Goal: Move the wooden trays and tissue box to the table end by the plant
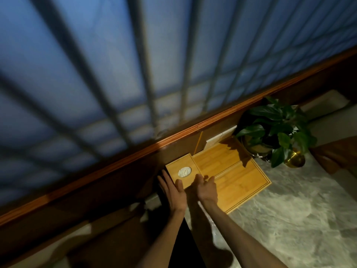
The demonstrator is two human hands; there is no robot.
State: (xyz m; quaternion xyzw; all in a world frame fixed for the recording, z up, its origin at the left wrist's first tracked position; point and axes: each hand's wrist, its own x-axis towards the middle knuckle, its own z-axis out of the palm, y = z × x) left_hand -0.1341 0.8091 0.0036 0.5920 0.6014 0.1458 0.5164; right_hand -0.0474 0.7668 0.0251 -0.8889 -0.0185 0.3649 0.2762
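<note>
Fingers (201, 177) of both hands flank the square wooden tissue box (182, 171).

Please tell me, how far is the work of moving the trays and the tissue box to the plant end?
Nearly done, it seems. The wooden trays already lie flat on the table beside the plant. In hand: the left hand and right hand flank the tissue box next to the trays. Left: release it.

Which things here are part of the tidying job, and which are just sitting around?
Job: tissue box, trays, plant marking the spot, left hand, right hand.
Just there: gold pot, window bars, wooden sill.
</note>
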